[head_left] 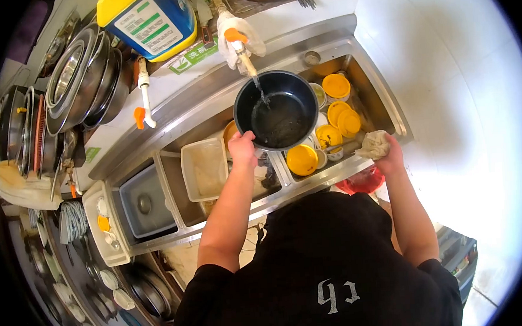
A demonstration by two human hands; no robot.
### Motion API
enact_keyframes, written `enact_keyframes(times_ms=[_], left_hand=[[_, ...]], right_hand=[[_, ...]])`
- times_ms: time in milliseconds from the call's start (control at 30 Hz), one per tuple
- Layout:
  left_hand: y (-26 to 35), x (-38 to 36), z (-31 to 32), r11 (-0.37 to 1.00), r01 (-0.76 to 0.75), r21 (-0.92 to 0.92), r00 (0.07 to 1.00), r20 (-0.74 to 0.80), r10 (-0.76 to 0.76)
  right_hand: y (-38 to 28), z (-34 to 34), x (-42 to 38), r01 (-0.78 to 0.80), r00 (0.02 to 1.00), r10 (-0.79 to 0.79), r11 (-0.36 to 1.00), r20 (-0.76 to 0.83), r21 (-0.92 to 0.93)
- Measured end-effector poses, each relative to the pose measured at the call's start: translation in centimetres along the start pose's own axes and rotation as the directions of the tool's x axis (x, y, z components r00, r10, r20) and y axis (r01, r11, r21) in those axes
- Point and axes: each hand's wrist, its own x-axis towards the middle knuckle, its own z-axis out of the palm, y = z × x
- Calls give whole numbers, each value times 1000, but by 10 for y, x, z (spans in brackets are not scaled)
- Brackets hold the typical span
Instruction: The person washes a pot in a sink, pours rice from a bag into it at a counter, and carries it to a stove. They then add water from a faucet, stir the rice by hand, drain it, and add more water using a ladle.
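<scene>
My left hand grips the near-left rim of a round black pot, which is held over the sink's divider. Water runs from a white tap, with plastic wrapped around it, into the pot, and some lies in its bottom. At the right, my right hand is closed on a crumpled beige cloth above the sink's front edge. A thin dark bar points left from the cloth; I cannot make out what it is. Several tubs with yellow lids crowd the right basin beside the pot.
A cream plastic bin and a grey tub sit in the basins to the left. On the back ledge stands a blue and yellow jug. Stacked metal bowls lean at the left. Below the right front edge is a red basin.
</scene>
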Motion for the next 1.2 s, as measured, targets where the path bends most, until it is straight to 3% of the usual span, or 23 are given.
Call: enact_keyframes(times_ms=[333, 433, 500, 633, 800, 867, 1033, 1067, 1100, 1133, 1200], left_hand=[[-6, 8, -54, 987, 114, 116, 986, -138, -98], [-8, 8, -59, 969, 172, 175, 984, -83, -160], [-10, 4, -54, 933, 330, 144, 943, 1, -333], [-21, 3, -7, 919, 392, 45, 918, 48, -394], [-1, 18, 5, 969, 245, 35, 969, -42, -244], [12, 20, -16, 983, 118, 142, 984, -152, -96], [-9, 33, -71, 959, 207, 191, 972, -149, -180], [-13, 27, -70, 960, 235, 155, 969, -117, -219], [-11, 14, -62, 966, 216, 143, 972, -122, -199], [-12, 9, -58, 966, 216, 139, 972, -125, -200], [-16, 0, -50, 962, 178, 209, 979, -133, -152]], right_hand=[[-4, -14, 5, -35, 999, 35, 999, -6, 37], [-6, -17, 5, -29, 999, 30, 999, -24, 46], [-7, -17, 4, -24, 998, 26, 999, -51, 43], [-10, -17, 9, -20, 1000, 20, 999, -5, 43], [-9, -7, 9, 1, 1000, -1, 1000, 4, -1], [-7, -8, 13, -23, 998, 19, 997, -54, -75], [34, 7, 34, -52, 998, 36, 942, -51, -333], [42, 10, 41, -61, 998, 53, 900, -30, -433], [48, 27, 40, -123, 992, 85, 769, -91, -627], [54, 45, 37, -124, 992, 87, 766, -90, -631], [63, 80, 24, -2, 992, 104, 559, 68, -829]])
